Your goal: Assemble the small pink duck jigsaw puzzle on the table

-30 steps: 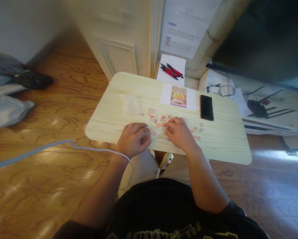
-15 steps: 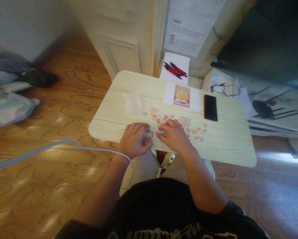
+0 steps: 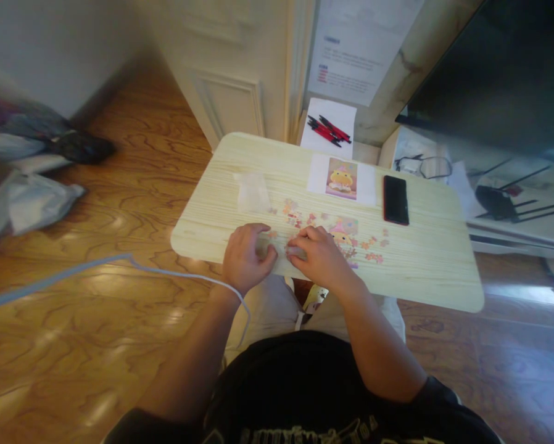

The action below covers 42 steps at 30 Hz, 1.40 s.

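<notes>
Jigsaw puzzle pieces [image 3: 311, 219], mostly pink and orange, lie scattered over the near middle of the small table. A partly joined puzzle section [image 3: 344, 229] with a yellow figure lies just beyond my right hand [image 3: 316, 253], which partly covers it. My right fingers are bent down to the tabletop in a pinch around a small puzzle piece, largely hidden by the fingers. To the left, my left hand [image 3: 247, 258] rests on the table's near edge, thumb and forefinger apart with nothing between them. One loose orange piece [image 3: 272, 234] lies by its forefinger tip.
A printed picture [image 3: 342, 179] of a yellow figure lies at the far side, with a black phone [image 3: 396, 200] right of it. A translucent bag [image 3: 252, 192] is at the left. Red pens [image 3: 327, 131] lie beyond the table [image 3: 434, 265]. A grey cable [image 3: 175, 275] crosses my left wrist.
My left hand has opened wider between thumb and forefinger. My right hand has drawn slightly left and nearer, showing more of the joined section. The view has shifted slightly.
</notes>
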### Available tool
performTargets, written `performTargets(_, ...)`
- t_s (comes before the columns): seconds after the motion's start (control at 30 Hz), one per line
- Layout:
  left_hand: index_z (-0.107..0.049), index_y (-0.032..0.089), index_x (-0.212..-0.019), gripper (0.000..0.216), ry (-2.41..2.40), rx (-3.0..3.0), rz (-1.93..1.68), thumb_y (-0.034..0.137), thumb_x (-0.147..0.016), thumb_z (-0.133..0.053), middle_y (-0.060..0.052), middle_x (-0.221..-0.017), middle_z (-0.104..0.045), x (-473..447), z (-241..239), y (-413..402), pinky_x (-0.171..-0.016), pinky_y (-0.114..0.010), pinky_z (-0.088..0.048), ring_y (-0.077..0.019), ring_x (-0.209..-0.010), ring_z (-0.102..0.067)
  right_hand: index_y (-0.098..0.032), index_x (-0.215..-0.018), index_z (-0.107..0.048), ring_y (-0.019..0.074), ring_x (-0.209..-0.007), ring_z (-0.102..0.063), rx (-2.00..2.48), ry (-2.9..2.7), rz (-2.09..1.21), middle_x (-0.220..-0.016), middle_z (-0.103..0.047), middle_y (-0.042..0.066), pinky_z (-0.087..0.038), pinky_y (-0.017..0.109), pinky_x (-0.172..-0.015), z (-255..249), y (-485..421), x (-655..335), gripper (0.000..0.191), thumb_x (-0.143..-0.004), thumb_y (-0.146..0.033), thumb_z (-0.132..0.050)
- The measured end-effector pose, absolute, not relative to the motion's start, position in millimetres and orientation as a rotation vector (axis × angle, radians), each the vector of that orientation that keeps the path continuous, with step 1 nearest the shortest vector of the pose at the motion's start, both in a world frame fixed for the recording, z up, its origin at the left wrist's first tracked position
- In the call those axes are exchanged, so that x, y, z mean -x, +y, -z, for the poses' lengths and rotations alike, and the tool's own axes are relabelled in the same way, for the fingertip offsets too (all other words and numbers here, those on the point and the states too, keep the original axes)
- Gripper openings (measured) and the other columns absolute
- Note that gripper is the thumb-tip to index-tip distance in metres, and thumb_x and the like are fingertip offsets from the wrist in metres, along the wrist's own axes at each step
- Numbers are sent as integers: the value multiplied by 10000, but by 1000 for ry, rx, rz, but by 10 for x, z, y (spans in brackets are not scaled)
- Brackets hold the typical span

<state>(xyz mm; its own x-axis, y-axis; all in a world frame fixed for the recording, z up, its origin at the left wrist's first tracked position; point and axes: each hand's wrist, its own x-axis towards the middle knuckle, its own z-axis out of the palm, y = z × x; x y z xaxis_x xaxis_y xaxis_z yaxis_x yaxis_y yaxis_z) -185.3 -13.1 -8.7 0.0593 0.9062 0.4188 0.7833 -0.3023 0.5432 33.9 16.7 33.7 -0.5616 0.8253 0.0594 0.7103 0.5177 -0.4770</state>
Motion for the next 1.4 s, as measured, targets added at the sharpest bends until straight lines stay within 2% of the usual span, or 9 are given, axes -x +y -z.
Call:
performTargets(0.23, -642, 248, -1229, 349, 1849, -2113, -973, 284, -882, -641, -74, -1217, -699, 2061, 80, -172, -1054, -453, -502, -272, -1162, -643, -243, -1127, -763, 298, -1150, -550, 1296, -2455, -587, -1139, -654, 92, -486, 477, -1030, -316, 183, -283, 209, -936, -313, -718)
performTargets(0.37, -673, 266, -1234, 336, 1791, -2168, -894, 320, -903, -644, -64, -1257, -715, 2031, 78, -184, -1057, -462, -498, -272, -1174, -654, -260, -1158, -759, 316, -1198, -531, 1298, -2450, -580, -1213, -653, 98, -478, 514, -1058, -312, 197, -239, 244, -920, -304, -731)
performTargets(0.53, -633, 279, -1354, 451, 1768, -2278, -749, 410, -922, -647, -70, -1465, -633, 1928, 28, -142, -1127, -511, -442, -319, -1321, -577, -280, -1199, -752, 341, -1331, -463, 1301, -2410, -559, -1367, -629, 89, -419, 570, -1138, -295, 200, -231, 273, -933, -336, -722)
performTargets(0.7, -562, 260, -1456, 591, 1866, -2292, -716, 495, -920, -645, -111, -1560, -549, 1879, 10, -8, -1155, -546, -394, -362, -1415, -505, -268, -1219, -746, 358, -1382, -428, 1316, -2391, -552, -1392, -631, 94, -395, 604, -1153, -314, 192, -298, 288, -950, -365, -709)
performTargets(0.83, -541, 275, -1478, 607, 1938, -2263, -728, 487, -917, -641, -114, -1564, -542, 1868, -2, 66, -1151, -556, -378, -379, -1424, -493, -275, -1226, -742, 359, -1386, -431, 1316, -2371, -550, -1397, -633, 101, -396, 608, -1149, -348, 190, -361, 294, -948, -366, -716)
performTargets(0.97, -588, 262, -1423, 551, 1942, -2278, -711, 470, -916, -636, -119, -1496, -596, 1818, -30, 78, -1102, -544, -409, -377, -1351, -546, -280, -1230, -739, 355, -1378, -440, 1312, -2359, -542, -1382, -639, 94, -391, 598, -1154, -360, 194, -400, 285, -961, -362, -697)
performTargets(1.4, -636, 245, -1364, 444, 1851, -2316, -744, 383, -945, -590, -96, -1404, -665, 1718, -38, 106, -1075, -523, -427, -337, -1281, -584, -280, -1228, -739, 330, -1334, -467, 1312, -2358, -541, -1342, -654, 92, -409, 563, -1134, -354, 183, -417, 278, -966, -359, -691)
